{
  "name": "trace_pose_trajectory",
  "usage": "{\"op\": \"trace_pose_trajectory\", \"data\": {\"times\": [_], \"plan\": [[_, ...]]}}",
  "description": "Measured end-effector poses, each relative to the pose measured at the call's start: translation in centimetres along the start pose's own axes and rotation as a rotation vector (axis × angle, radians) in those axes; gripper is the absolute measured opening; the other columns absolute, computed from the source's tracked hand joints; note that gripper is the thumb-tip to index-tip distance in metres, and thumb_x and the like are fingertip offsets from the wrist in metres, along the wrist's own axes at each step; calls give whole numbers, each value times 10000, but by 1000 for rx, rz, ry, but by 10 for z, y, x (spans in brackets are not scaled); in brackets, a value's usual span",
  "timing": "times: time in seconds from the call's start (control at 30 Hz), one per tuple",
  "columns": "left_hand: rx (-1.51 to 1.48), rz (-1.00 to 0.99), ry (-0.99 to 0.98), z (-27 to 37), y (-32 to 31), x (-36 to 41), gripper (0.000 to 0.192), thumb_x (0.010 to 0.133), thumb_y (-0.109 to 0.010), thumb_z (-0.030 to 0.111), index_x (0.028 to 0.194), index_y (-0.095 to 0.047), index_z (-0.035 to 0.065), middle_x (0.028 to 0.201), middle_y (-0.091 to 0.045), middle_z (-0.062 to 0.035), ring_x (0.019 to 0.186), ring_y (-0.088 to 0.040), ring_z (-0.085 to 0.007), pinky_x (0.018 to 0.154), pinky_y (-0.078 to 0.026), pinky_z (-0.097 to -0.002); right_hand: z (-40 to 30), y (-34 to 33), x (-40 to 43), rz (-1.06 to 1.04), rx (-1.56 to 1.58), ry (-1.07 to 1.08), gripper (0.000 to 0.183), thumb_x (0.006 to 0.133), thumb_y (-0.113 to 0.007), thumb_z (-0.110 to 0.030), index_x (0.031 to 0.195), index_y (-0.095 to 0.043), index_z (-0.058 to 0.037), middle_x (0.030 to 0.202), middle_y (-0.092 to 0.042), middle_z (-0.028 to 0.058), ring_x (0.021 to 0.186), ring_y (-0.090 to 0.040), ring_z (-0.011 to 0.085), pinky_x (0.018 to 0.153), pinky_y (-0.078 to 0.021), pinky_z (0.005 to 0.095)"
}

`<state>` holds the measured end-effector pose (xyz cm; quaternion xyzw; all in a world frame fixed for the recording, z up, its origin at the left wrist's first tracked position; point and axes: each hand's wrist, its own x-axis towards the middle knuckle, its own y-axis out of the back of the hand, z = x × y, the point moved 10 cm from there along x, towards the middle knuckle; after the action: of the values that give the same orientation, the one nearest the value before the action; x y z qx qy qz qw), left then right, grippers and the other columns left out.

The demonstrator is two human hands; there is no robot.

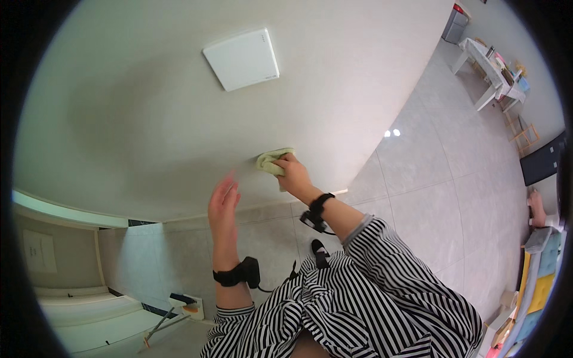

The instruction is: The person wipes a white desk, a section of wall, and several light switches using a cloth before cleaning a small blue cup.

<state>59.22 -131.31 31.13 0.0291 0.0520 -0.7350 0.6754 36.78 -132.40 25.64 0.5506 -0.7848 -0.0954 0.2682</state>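
A folded light green cloth [268,163] is pressed against the pale wall [179,116], gripped by my right hand [293,176]. To its left, my left hand [224,197] is raised near the wall with its fingers up and holds nothing; it is slightly blurred. Above both hands, a white square panel [244,59] is fixed on the wall. Black straps with small devices circle both of my wrists.
Grey floor tiles [425,179] run below and right of the wall. At the upper right stands a table with a white cloth [488,62], bearing several items. A sofa with coloured cushions [544,286] is at the lower right. Long-handled cleaning tools [161,322] stand at the lower left.
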Motion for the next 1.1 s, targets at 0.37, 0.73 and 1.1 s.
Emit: {"op": "trace_pose_trajectory", "data": {"times": [0.37,0.73,1.1], "plan": [[-49,-23,86,-45,15,-12,341,951,-599,157,1262,-561,22,1288,-579,-98,1217,-542,-224,999,-449,-350,-134,202,25,832,-262,432,519,661,-661,89,1144,-634,-97,1124,-550,164,1025,-545,336,804,-489,369],[-3,-95,40,-24,-20,-4,325,963,-574,150,1261,-559,22,1302,-567,-105,1224,-532,-234,1008,-437,-365,11,32,-19,22,-194,56,378,681,-668,38,1035,-689,-92,1079,-601,127,958,-616,330,783,-540,384],[-27,86,-3,-11,31,-26,362,958,-589,184,1273,-550,9,1290,-577,-106,1211,-541,-234,994,-446,-344,-114,207,30,916,-194,379,467,733,-625,75,1189,-586,-18,1241,-474,202,1145,-492,372,946,-428,418]]}}
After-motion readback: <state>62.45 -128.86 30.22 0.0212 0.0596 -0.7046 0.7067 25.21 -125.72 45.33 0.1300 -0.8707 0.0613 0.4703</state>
